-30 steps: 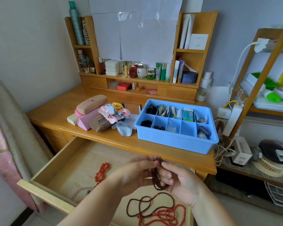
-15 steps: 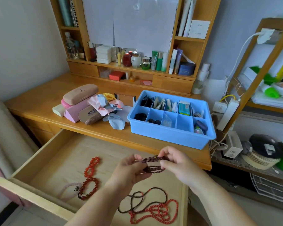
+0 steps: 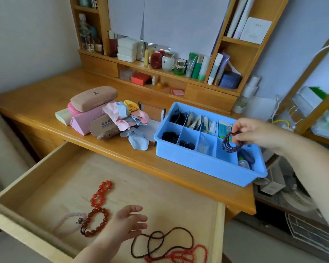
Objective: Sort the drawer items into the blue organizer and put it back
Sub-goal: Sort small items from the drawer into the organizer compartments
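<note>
The blue organizer (image 3: 201, 164) stands on the desk at the right, its compartments holding dark hair ties, packets and small items. My right hand (image 3: 254, 132) pinches a coiled dark bead bracelet (image 3: 231, 142) just above a front compartment of the organizer. My left hand (image 3: 128, 222) hovers open, palm down, over the open wooden drawer (image 3: 160, 194). In the drawer lie a bright red bead bracelet (image 3: 100, 193), a dark red bead bracelet (image 3: 95, 222), a pale pink bracelet (image 3: 66, 223), a long dark bead necklace (image 3: 160, 242) and a red bead strand (image 3: 180, 256).
On the desk left of the organizer sit a tan glasses case (image 3: 94, 97), a pink box (image 3: 87, 118) and a heap of pastel cloths (image 3: 125, 114). Cosmetics line the back shelf (image 3: 160, 73). A wire rack (image 3: 311, 114) with cables stands at the right.
My hands have parted: the right one carried the coiled dark bracelet up and right to over the organizer, and the left one let go and dropped open over the drawer.
</note>
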A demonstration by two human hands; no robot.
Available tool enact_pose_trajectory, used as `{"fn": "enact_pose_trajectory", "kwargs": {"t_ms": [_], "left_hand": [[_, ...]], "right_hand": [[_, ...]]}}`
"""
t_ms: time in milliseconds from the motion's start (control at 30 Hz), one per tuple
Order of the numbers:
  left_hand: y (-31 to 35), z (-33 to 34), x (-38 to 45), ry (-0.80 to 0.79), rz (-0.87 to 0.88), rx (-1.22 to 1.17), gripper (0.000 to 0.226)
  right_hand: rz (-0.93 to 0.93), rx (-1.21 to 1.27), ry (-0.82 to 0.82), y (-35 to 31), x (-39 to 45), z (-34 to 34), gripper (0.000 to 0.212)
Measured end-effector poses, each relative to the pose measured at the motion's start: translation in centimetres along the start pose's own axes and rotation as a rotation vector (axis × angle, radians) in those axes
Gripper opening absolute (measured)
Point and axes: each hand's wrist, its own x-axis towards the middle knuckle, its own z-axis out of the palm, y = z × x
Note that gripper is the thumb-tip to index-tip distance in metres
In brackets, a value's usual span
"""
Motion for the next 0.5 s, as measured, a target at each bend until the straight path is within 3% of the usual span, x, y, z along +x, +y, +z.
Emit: {"fn": "enact_pose_trajectory", "kwargs": {"t_ms": [100,267,400,500], "left_hand": [[-0.3,-0.3,0.8,0.037,-0.009,0.047,0.02],[-0.9,-0.4,1.4,0.07,-0.001,0.098,0.018],[-1.0,-0.4,1.4,0.06,0.003,0.143,0.017],[-1.3,-0.3,1.3,0.086,0.075,0.337,0.019]], "right_hand": [[0.103,-0.158,-0.031,2.3,3.2,1.2,0.023],[-0.009,-0.473,0.23,4.4,4.7,2.6,0.028],[0.023,-0.681,-0.042,5.7,4.2,4.4,0.028],[0.032,-0.512,-0.048,5.1,3.1,4.3,0.029]]}}
